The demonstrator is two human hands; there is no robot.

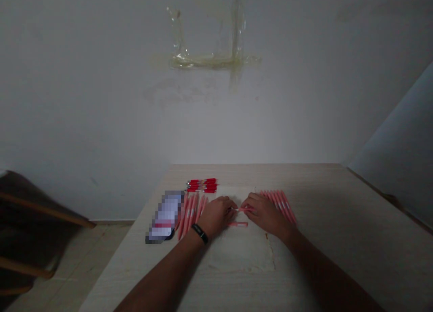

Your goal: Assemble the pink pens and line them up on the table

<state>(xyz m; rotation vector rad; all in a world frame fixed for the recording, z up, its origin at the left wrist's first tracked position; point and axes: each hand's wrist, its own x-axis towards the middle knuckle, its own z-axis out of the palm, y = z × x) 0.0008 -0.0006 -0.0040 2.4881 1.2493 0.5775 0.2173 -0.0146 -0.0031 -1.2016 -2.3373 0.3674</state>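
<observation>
Wall, pale and bare, fills the upper part of the view, with strips of old yellowed tape stuck on it above the far edge of the table. Below it stands the table, light wood, with a dark wooden chair off its left side on the floor. A pale paper sheet lies on the table's middle, under both hands. Left of the sheet lies a blurred flat packet, and just beside it a row of pink pens laid side by side. A second row of pink pens lies at the sheet's right edge, partly behind the right hand. A small bundle of red pens lies across, beyond the sheet's far left corner.

Over the sheet the left hand, with a black wristband, and the right hand meet around a single pink pen. Each hand's grip is closed on one end of it, holding it just above the sheet. A short pink pen piece lies loose on the sheet just nearer than the held pen, between the two hands; whether it is a cap or a barrel cannot be told.
</observation>
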